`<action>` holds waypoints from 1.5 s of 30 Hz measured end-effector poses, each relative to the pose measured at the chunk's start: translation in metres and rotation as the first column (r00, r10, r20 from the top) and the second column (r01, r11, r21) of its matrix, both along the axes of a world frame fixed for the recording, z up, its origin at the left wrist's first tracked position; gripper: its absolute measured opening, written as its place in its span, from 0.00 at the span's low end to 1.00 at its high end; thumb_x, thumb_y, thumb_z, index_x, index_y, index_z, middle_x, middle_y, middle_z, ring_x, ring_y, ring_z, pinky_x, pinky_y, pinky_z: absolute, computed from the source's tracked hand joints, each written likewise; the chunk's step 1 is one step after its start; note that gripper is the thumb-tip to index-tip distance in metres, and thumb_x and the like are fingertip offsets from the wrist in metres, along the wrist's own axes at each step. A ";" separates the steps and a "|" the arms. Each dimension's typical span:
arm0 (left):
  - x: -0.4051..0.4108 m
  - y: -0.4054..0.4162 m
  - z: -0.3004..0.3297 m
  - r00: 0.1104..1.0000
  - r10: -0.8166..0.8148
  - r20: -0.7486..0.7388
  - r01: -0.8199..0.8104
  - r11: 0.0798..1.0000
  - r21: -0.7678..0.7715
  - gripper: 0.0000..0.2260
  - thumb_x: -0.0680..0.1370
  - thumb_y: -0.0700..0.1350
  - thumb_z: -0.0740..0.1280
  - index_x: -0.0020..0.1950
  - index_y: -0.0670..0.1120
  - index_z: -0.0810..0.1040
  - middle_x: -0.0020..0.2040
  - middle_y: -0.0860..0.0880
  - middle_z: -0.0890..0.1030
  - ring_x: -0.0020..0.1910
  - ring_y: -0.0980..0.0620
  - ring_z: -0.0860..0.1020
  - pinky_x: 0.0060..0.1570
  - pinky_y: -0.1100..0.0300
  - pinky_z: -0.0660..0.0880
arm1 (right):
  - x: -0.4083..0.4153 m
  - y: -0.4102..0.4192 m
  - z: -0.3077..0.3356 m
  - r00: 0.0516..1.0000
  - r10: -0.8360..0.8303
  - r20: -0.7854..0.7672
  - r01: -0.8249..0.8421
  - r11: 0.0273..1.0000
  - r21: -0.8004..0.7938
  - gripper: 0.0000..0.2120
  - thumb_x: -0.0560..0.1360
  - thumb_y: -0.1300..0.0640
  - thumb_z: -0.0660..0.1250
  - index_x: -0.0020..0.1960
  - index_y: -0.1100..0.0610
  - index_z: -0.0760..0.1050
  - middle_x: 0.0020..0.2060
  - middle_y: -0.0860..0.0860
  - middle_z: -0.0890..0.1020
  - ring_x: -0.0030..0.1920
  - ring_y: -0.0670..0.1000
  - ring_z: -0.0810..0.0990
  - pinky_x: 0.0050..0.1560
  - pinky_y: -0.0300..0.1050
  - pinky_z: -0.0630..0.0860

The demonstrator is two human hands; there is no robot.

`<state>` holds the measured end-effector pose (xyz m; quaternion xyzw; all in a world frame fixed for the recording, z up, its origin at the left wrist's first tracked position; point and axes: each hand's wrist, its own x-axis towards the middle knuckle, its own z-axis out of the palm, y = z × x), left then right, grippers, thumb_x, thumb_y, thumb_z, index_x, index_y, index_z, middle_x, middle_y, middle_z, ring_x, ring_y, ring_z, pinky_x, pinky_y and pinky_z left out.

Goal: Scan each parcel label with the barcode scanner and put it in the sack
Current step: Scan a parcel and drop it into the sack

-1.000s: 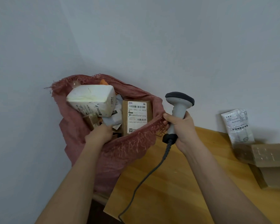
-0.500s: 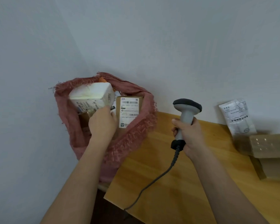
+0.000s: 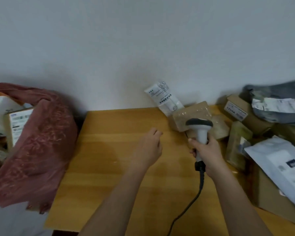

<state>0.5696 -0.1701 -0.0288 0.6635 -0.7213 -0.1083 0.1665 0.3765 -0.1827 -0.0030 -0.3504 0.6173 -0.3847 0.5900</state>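
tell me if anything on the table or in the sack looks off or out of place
Nothing looks damaged or spilled. The one oddity is a white pouch parcel propped on end against the wall, leaning on a taped brown parcel instead of lying flat. The remaining parcels form a loose, overlapping heap on the right of the table.

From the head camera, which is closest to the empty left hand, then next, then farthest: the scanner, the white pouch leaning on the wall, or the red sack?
Measured from the left hand:
1. The scanner, just to its right, held in the right hand.
2. The white pouch, farther back and to the right, leaning on the wall.
3. The red sack, far off to the left, past the table's edge.
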 end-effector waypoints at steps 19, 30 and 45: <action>-0.092 -0.133 -0.088 0.935 0.179 0.306 -0.238 0.957 0.166 0.48 0.71 0.46 0.76 0.79 0.42 0.47 0.75 0.40 0.57 0.74 0.39 0.58 0.74 0.43 0.54 | -0.115 0.013 -0.063 0.987 0.128 -0.099 -0.120 0.989 0.082 0.06 0.78 0.58 0.69 0.54 0.53 0.75 0.38 0.51 0.80 0.27 0.43 0.80 0.31 0.37 0.76; -0.040 -0.015 -0.107 0.434 0.801 -0.412 -0.559 0.598 0.575 0.33 0.74 0.55 0.70 0.75 0.44 0.63 0.69 0.44 0.66 0.61 0.44 0.71 0.56 0.49 0.73 | -0.077 -0.011 -0.047 0.984 0.174 -0.033 -0.173 0.984 0.046 0.06 0.78 0.55 0.69 0.54 0.51 0.75 0.37 0.52 0.78 0.27 0.42 0.79 0.29 0.34 0.74; -0.026 0.071 -0.108 0.455 0.820 -0.348 -0.792 0.551 0.264 0.48 0.65 0.55 0.77 0.78 0.45 0.57 0.64 0.44 0.65 0.61 0.43 0.67 0.55 0.50 0.72 | -0.027 0.007 -0.047 0.899 0.435 -0.039 -0.430 0.897 0.102 0.06 0.79 0.49 0.67 0.51 0.51 0.75 0.33 0.53 0.80 0.26 0.43 0.77 0.27 0.36 0.73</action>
